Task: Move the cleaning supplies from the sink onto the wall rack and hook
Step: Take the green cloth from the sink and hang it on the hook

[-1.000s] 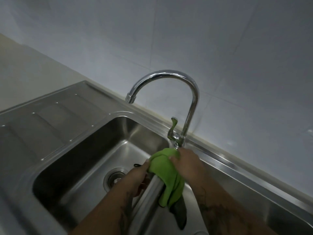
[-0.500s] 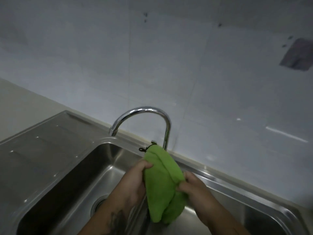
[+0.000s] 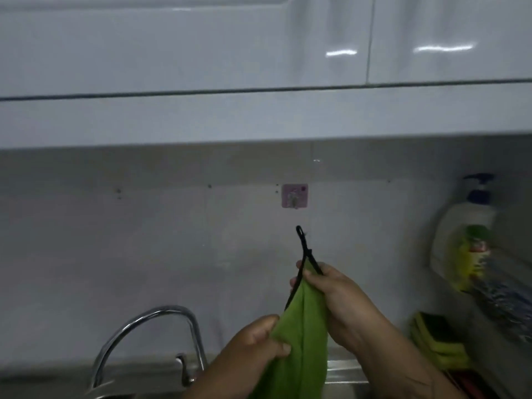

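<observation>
I have the green cloth up in the lower middle of the frame, held in front of the white tiled wall. My right hand has its grip closed on the cloth's top end, thumb and fingers pinching the fabric just where the black loop comes out. The loop stands upward from that pinch, its tip pointing toward the small pink hook stuck to the wall above it; loop and hook are apart, with bare tile between them. My left hand sits lower and to the left, its grip also closed on the cloth's left edge, so the fabric hangs as a long folded strip between the two hands and runs off the bottom of the frame.

At lower left the chrome tap arches over, with its lever beside the base. At the right edge a pump bottle with a dark blue head stands in the wall rack, though that side is blurred. Below it, at lower right, a stack of yellow-green sponges sits. White cabinet doors fill the top of the frame.
</observation>
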A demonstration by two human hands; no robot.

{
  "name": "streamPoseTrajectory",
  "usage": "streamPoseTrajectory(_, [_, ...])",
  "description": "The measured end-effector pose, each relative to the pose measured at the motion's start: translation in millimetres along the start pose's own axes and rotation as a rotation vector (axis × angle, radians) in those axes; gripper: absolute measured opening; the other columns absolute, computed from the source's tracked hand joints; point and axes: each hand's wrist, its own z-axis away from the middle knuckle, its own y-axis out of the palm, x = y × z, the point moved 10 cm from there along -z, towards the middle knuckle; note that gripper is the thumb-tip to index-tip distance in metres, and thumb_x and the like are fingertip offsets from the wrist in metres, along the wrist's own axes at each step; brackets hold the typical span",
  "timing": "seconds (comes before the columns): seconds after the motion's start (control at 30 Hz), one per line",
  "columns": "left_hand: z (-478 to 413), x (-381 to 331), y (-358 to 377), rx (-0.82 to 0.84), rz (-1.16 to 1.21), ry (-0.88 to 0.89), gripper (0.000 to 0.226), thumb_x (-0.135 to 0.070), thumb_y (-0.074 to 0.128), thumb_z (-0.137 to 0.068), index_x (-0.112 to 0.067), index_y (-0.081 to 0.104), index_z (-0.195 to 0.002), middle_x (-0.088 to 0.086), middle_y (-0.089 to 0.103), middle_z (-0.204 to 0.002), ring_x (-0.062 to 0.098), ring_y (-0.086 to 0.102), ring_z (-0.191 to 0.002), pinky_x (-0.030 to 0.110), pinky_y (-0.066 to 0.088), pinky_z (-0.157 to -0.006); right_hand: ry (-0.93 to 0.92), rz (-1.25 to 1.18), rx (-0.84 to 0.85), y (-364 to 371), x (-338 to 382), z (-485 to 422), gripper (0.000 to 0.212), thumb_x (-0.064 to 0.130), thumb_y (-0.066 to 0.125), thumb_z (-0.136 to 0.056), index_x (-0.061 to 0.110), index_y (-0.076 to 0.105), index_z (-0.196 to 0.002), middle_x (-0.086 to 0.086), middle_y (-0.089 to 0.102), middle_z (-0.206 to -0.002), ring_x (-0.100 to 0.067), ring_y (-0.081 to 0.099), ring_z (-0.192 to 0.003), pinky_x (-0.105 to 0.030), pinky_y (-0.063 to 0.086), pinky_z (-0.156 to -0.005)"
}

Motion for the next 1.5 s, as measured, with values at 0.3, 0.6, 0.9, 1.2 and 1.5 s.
streamPoseTrajectory(0.3, [-28,38,-2,0.004,0.000,-0.048,0.029,-0.027,0.079,-0.064,-0.007,0.065,-0.081,0.014,0.073,-0.086,0.023,0.069,-0.082,0.029,0.052,-0.075,-0.161,0.238,-0.251,-19,46,-47,0.021,0.025,0.056,-0.094,0.007,0.065,-0.087,-0.004,0.056,-0.062,-0.016,0.046,-0.052,-0.026,0.035,-0.051])
streamPoseTrajectory(0.6, [-52,80,-78,-0.165,-0.286,-0.087,0.060,-0.076,0.078,-0.031,-0.029,0.053,-0.057,-0.007,0.055,-0.061,0.007,0.055,-0.066,0.024,0.041,-0.066,-0.275,0.437,-0.356,-20,84,-106,0.024,0.027,0.055,-0.094,0.009,0.065,-0.083,-0.003,0.054,-0.065,-0.014,0.044,-0.053,-0.022,0.033,-0.047])
streamPoseTrajectory(0.9, [-69,80,-97,-0.270,-0.281,0.014,0.043,-0.030,0.079,-0.071,-0.028,0.044,-0.046,-0.011,0.038,-0.050,0.003,0.037,-0.052,0.020,0.028,-0.054,-0.342,0.366,-0.397,-26,75,-151,0.022,0.030,0.062,-0.090,0.017,0.064,-0.072,-0.002,0.056,-0.067,-0.017,0.050,-0.064,-0.028,0.039,-0.062])
streamPoseTrajectory(1.2, [-78,91,-104,-0.286,-0.302,0.042,0.047,-0.016,0.074,-0.081,-0.028,0.044,-0.047,-0.010,0.037,-0.051,0.003,0.036,-0.050,0.020,0.026,-0.052,-0.351,0.264,-0.346,-33,60,-157,0.022,0.027,0.067,-0.087,0.015,0.064,-0.068,0.000,0.055,-0.061,-0.014,0.047,-0.057,-0.025,0.040,-0.058])
streamPoseTrajectory(1.5, [-81,85,-106,-0.275,-0.276,0.054,0.035,-0.044,0.073,-0.058,-0.027,0.044,-0.048,-0.010,0.037,-0.052,0.007,0.037,-0.054,0.028,0.027,-0.059,-0.431,0.199,-0.308,-16,76,-155,0.030,0.024,0.063,-0.089,0.016,0.052,-0.063,0.001,0.048,-0.058,-0.011,0.039,-0.052,-0.022,0.034,-0.049])
